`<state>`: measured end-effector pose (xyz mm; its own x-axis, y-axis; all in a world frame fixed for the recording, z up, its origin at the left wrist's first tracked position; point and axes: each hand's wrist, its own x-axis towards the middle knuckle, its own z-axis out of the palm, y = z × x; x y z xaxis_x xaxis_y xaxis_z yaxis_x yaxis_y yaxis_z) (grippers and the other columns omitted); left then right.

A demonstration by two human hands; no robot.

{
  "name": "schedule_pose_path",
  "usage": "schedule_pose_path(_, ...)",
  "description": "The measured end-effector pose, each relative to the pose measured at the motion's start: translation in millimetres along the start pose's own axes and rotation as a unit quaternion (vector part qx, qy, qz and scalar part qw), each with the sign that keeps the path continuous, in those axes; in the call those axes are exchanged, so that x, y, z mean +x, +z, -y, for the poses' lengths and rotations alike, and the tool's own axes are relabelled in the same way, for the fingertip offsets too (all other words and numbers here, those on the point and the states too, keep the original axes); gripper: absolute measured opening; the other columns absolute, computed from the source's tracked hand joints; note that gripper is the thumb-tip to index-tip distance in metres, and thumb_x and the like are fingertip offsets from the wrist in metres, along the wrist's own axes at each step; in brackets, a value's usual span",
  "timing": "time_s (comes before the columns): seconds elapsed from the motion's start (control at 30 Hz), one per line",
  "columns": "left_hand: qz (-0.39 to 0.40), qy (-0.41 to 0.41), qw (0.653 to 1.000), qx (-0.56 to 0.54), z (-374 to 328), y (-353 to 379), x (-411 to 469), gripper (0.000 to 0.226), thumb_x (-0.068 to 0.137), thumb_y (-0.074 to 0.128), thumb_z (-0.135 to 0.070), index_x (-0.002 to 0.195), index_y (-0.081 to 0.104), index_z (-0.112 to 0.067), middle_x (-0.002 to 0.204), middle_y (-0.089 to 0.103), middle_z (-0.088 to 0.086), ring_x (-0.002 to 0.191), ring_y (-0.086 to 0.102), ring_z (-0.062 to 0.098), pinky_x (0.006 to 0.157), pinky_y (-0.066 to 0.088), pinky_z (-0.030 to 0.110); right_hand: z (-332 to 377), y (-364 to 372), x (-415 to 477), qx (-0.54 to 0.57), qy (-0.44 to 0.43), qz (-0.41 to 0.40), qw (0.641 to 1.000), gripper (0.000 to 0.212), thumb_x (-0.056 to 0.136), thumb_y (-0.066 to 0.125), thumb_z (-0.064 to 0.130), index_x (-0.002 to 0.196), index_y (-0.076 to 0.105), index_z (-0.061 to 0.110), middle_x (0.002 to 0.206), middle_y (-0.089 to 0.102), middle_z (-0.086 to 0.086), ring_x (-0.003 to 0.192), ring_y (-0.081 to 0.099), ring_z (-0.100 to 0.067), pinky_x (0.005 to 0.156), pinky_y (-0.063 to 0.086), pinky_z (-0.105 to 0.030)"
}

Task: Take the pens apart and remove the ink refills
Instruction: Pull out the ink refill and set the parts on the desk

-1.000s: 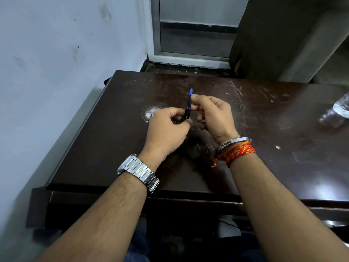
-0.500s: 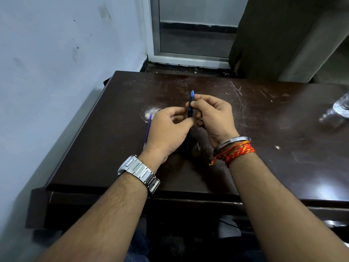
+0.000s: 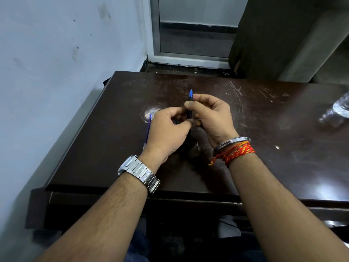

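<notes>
A dark pen (image 3: 190, 99) with a blue tip stands nearly upright over the middle of the dark wooden table (image 3: 283, 157). My right hand (image 3: 211, 118) pinches its upper part between thumb and fingers. My left hand (image 3: 168, 133) grips the lower part of the barrel, which is mostly hidden behind its fingers. A thin blue ink refill (image 3: 147, 131) lies on the table just left of my left hand, partly covered by it.
A clear plastic bottle (image 3: 338, 112) lies at the table's right edge. A pale wall runs close along the left side. Beyond the far edge are a door frame (image 3: 188, 57) and a dark panel. A white scuff (image 3: 151, 111) marks the tabletop.
Both hands have shifted slightly right and nearer me with the pen, uncovering more of the blue refill on the table. The right thumb has slid down the pen a little.
</notes>
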<state>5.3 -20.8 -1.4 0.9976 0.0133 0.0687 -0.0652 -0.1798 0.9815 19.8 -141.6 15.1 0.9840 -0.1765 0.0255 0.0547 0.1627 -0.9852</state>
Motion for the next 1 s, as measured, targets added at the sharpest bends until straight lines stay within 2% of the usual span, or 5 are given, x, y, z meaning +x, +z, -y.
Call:
schedule_pose_path(0.2, -0.003, 0.009, 1.0, 0.025, -2.3, -0.7, -1.8, 0.02, 0.079, 0.072, -0.022, 0.098, 0.079, -0.027, 0.083, 0.077, -0.015, 0.083, 0.073, 0.006, 0.078, 0.062, 0.039, -0.9, 1.1, 1.1, -0.001, 0.016, 0.006, 1.0, 0.008, 0.082, 0.074, 0.006, 0.086, 0.073, 0.013, 0.08, 0.071, -0.006, 0.059, 0.058, -0.006, 0.05, 0.046, -0.018)
schedule_pose_path(0.37, 0.004, 0.008, 1.0, 0.024, -2.2, -0.7, -2.0, 0.02, 0.077, 0.069, -0.024, 0.093, 0.079, -0.029, 0.082, 0.077, -0.014, 0.083, 0.074, 0.011, 0.077, 0.061, 0.04, -1.2, -0.7, -0.2, 0.006, 0.005, -0.007, 1.0, 0.013, 0.079, 0.079, 0.007, 0.09, 0.072, 0.009, 0.068, 0.069, 0.005, 0.052, 0.058, 0.001, 0.049, 0.045, -0.014)
schedule_pose_path(0.5, 0.006, 0.017, 0.999, 0.032, -2.1, -0.7, -1.8, 0.023, 0.079, 0.07, -0.021, 0.1, 0.078, -0.027, 0.089, 0.077, -0.015, 0.09, 0.071, 0.004, 0.087, 0.059, 0.036, 0.1, -0.1, -2.0, 0.024, 0.033, -0.003, 0.999, 0.006, 0.082, 0.076, 0.01, 0.088, 0.073, 0.009, 0.08, 0.065, -0.014, 0.052, 0.051, -0.007, 0.046, 0.042, -0.02)
schedule_pose_path(0.7, 0.002, 0.028, 0.999, 0.037, -3.4, 0.3, -3.5, 0.024, 0.083, 0.072, -0.013, 0.105, 0.078, -0.023, 0.093, 0.077, -0.013, 0.092, 0.07, 0.0, 0.09, 0.057, 0.031, 2.0, -0.3, -6.0, 0.02, 0.04, 0.012, 0.999, 0.014, 0.084, 0.069, 0.007, 0.074, 0.076, 0.015, 0.088, 0.073, -0.013, 0.074, 0.058, -0.021, 0.054, 0.049, -0.025)
schedule_pose_path(1.0, -0.003, 0.025, 0.999, 0.045, -3.4, -0.6, -3.1, 0.024, 0.083, 0.072, -0.012, 0.101, 0.079, -0.026, 0.094, 0.077, -0.01, 0.094, 0.071, 0.007, 0.091, 0.057, 0.038, 2.7, -1.5, -4.8, 0.025, 0.048, 0.0, 0.999, 0.012, 0.087, 0.064, 0.002, 0.086, 0.072, 0.01, 0.085, 0.075, -0.011, 0.061, 0.053, -0.01, 0.051, 0.045, -0.023)
